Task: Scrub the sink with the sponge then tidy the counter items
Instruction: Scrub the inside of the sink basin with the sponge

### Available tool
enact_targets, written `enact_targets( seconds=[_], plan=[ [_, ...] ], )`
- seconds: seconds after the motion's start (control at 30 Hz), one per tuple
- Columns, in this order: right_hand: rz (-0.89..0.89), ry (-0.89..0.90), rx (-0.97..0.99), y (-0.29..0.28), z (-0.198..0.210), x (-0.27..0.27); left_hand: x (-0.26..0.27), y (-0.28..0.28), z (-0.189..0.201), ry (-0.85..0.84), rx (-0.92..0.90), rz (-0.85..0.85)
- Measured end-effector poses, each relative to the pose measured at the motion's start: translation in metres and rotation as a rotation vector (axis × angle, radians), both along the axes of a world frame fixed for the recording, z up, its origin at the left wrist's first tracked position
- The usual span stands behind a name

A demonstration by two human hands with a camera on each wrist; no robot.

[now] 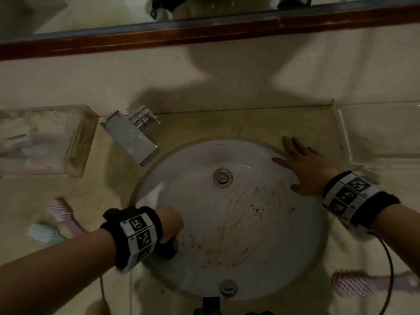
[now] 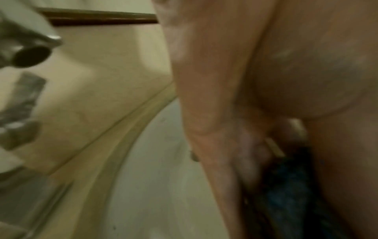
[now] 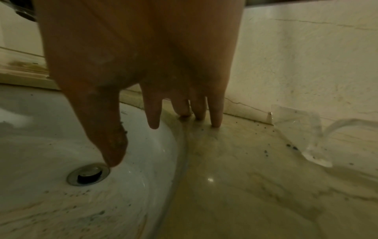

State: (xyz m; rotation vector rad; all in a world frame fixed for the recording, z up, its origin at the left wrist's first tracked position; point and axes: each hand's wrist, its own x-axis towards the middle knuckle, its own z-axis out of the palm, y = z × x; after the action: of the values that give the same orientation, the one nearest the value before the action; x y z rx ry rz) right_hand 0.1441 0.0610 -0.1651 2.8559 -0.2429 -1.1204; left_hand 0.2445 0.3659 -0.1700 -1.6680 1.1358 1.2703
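The round white sink (image 1: 261,155) is set into the beige counter, smeared with reddish streaks and dark specks around its drain (image 1: 222,177). My left hand (image 1: 169,223) grips a dark sponge (image 1: 168,250) against the basin's left inner wall; in the left wrist view the sponge (image 2: 286,186) shows between curled fingers. My right hand (image 1: 300,164) lies flat and spread on the sink's right rim, fingertips (image 3: 215,122) touching the counter and thumb over the basin (image 3: 61,186).
A chrome faucet (image 1: 134,135) stands at the basin's upper left. A clear box (image 1: 43,142) with items sits far left, a clear tray (image 1: 381,133) far right. Hairbrushes lie on the counter: pink (image 1: 60,211) and green (image 1: 44,234) at left, pink (image 1: 354,285) at lower right.
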Motion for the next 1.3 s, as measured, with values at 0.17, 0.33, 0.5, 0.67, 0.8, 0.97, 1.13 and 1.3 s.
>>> enact_targets(
  seconds=[0.17,0.33,0.5,0.67,0.8,0.97,1.13,1.3],
  plan=[
    [0.008,-0.006,0.002,-0.001,0.000,-0.001,-0.017,0.002,-0.007,0.121,0.093,-0.216],
    [0.014,-0.012,0.004,-0.001,0.000,-0.001,-0.019,-0.003,-0.036,0.090,-0.032,-0.135],
    [0.014,-0.039,0.019,-0.002,-0.001,-0.002,-0.005,-0.026,-0.045,0.071,-0.025,-0.147],
    [0.020,-0.057,0.022,-0.004,-0.004,-0.003,0.003,-0.031,-0.023,0.026,-0.176,-0.093],
    [0.018,-0.071,0.022,-0.003,-0.005,-0.003,-0.017,-0.010,-0.006,0.178,-0.092,-0.174],
    [0.026,-0.073,0.020,-0.004,-0.004,-0.005,-0.037,-0.008,-0.010,0.198,-0.037,-0.269],
    [0.013,-0.069,0.036,-0.004,-0.005,-0.005,-0.027,-0.021,-0.040,0.144,-0.092,-0.174],
    [0.013,-0.070,0.040,-0.006,-0.005,-0.003,-0.004,-0.042,-0.050,0.033,-0.178,-0.164]
  ],
)
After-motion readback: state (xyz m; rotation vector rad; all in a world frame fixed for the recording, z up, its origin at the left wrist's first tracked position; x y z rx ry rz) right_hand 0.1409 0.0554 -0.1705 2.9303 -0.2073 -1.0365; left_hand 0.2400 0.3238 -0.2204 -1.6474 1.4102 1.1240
